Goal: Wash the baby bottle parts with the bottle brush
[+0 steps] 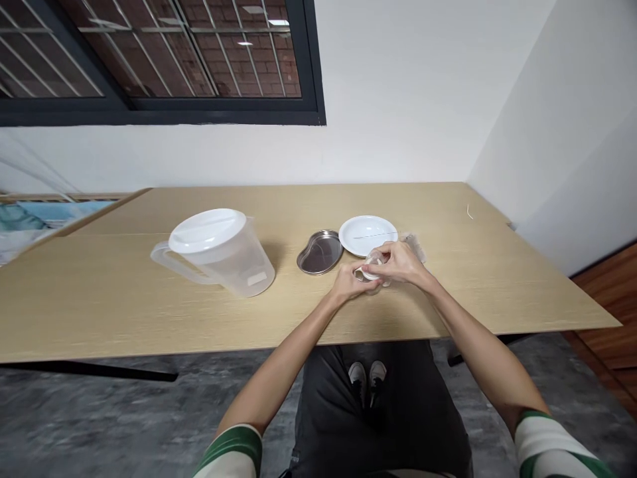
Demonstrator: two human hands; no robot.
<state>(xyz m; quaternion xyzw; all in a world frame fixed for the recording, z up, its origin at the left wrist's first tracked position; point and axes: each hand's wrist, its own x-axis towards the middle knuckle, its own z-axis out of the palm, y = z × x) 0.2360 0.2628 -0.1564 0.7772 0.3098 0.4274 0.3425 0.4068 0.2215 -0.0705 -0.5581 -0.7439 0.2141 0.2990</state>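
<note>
Gripping the small clear container point(374, 260) with both hands, in front of the plate point(354, 228), we close the left hand point(348, 284) on its near left side and the right hand point(401, 261) on its upper right side. We judge the handling to be under way and unfinished: the container is not yet released, and we cannot tell whether its white part point(371, 273) is fully seated. Elsewhere on the surface point(119, 312), the pitcher point(243, 259) carries its lid point(208, 229), and the kidney-shaped tray point(320, 255) lies ungripped beside the plate.
</note>
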